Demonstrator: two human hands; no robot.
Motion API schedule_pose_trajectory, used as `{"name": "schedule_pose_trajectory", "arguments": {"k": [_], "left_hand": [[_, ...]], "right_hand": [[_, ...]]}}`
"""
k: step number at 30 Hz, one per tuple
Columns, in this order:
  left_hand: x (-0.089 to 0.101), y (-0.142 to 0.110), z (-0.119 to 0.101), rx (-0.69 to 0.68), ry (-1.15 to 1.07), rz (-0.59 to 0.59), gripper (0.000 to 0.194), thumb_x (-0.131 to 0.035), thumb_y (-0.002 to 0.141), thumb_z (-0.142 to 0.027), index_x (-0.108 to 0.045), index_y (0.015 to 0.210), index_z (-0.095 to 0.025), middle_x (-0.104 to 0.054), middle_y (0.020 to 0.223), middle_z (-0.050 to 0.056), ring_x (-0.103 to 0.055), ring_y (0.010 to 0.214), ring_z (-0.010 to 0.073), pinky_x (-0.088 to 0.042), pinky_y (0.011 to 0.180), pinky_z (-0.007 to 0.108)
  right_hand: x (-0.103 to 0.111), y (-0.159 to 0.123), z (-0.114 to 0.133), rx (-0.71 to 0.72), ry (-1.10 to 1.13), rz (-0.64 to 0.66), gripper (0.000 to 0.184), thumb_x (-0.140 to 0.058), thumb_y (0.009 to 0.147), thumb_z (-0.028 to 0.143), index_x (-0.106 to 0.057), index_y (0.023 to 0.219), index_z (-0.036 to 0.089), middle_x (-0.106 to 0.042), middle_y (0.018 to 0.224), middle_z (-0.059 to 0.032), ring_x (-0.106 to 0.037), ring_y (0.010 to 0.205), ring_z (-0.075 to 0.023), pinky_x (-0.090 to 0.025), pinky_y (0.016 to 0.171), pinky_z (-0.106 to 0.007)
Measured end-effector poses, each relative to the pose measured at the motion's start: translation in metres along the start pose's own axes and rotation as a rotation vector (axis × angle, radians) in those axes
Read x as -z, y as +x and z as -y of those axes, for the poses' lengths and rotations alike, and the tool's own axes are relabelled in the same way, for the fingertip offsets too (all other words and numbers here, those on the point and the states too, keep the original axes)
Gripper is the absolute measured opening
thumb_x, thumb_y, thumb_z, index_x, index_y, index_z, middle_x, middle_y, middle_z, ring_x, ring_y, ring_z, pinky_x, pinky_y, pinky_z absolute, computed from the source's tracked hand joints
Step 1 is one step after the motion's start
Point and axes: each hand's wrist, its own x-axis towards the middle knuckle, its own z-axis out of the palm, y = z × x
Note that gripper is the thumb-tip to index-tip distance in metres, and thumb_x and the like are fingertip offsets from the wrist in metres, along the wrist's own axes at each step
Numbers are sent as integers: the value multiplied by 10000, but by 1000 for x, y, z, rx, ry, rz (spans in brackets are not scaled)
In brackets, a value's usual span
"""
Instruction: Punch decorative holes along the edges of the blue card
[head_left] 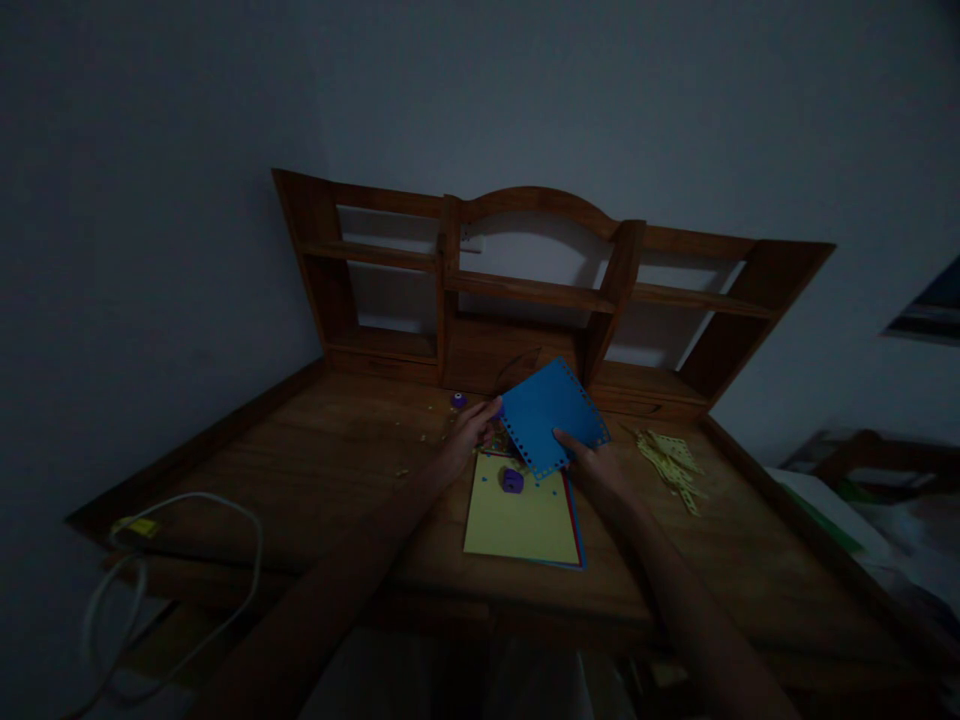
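A blue sheet of paper with small holes punched along its edges is held tilted above the wooden desk. My left hand pinches its left corner. My right hand grips its lower right edge, thumb on top. Below them lies a stack of coloured paper with a yellow sheet on top. A small purple hole punch rests on the yellow sheet. A second purple punch sits on the desk behind my left hand.
Yellow punched strips lie on the desk to the right. Tiny paper bits scatter at the left. A wooden hutch with shelves stands at the back. A white cable loops over the desk's left front corner. The room is dim.
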Motion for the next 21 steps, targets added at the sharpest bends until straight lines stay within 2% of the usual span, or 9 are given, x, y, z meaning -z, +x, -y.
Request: {"name": "schedule_pose_trajectory", "arguments": {"k": [4,7,11,21], "left_hand": [[0,1,-1,3,18,-7,450,-708,777,-601,-639,854,-163,-538,657,-13,-421,469,74,-269,420,222],[0,2,1,2,37,-28,446,-710,769,-603,-633,832,-168,-526,648,-18,-418,464,76,-267,418,222],[1,2,2,-20,52,-21,432,-687,789,-602,-630,840,-177,-519,662,-17,-432,483,81,-283,424,218],[1,3,6,-6,91,-20,433,-699,776,-601,-645,842,-176,-513,642,-27,-416,485,80,-286,437,223]], "right_hand": [[3,2,4,-46,22,-18,483,-811,680,419,-626,1101,271,-740,975,-55,-692,758,-252,-564,636,-358],[6,4,5,-66,6,14,470,-823,664,410,-636,1068,261,-742,931,-52,-677,713,-240,-554,615,-355],[2,3,4,-63,25,-11,535,-828,638,433,-621,1084,220,-736,857,-52,-671,696,-248,-544,596,-353],[0,1,6,-49,-3,-42,571,-824,656,437,-613,1135,209,-736,947,-78,-676,768,-265,-550,685,-379]]}}
